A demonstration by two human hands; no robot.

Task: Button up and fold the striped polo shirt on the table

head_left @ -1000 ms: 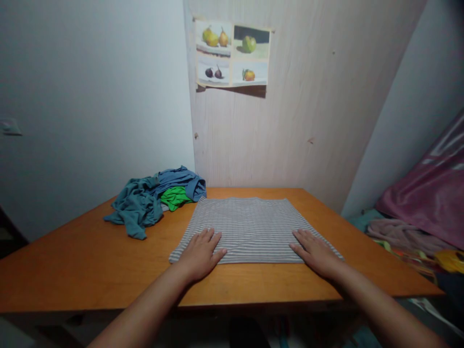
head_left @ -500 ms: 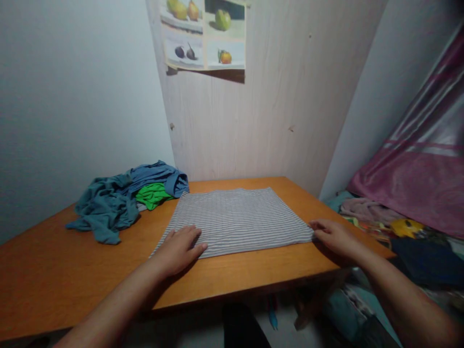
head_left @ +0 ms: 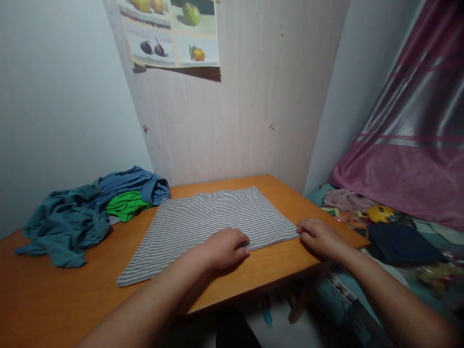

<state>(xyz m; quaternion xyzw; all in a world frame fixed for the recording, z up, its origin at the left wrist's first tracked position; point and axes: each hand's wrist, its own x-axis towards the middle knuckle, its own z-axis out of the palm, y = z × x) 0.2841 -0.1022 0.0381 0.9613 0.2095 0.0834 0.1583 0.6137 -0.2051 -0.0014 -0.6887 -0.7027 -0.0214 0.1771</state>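
Observation:
A grey striped cloth (head_left: 203,220) lies flat on the orange wooden table (head_left: 58,295). My left hand (head_left: 225,247) rests on its near edge toward the right, fingers curled and pinching the fabric. My right hand (head_left: 319,237) grips the cloth's near right corner, fingers closed on it, close to the table's right edge.
A heap of teal, blue and green clothes (head_left: 90,210) lies at the table's far left. A wood-panel wall with a fruit poster (head_left: 174,34) stands behind. To the right, a bed holds a purple blanket (head_left: 409,159) and scattered clothes (head_left: 384,227).
The view has swung right. My left hand slid right along the cloth's near edge and closed its fingers. My right hand moved from flat on the cloth to gripping its right corner.

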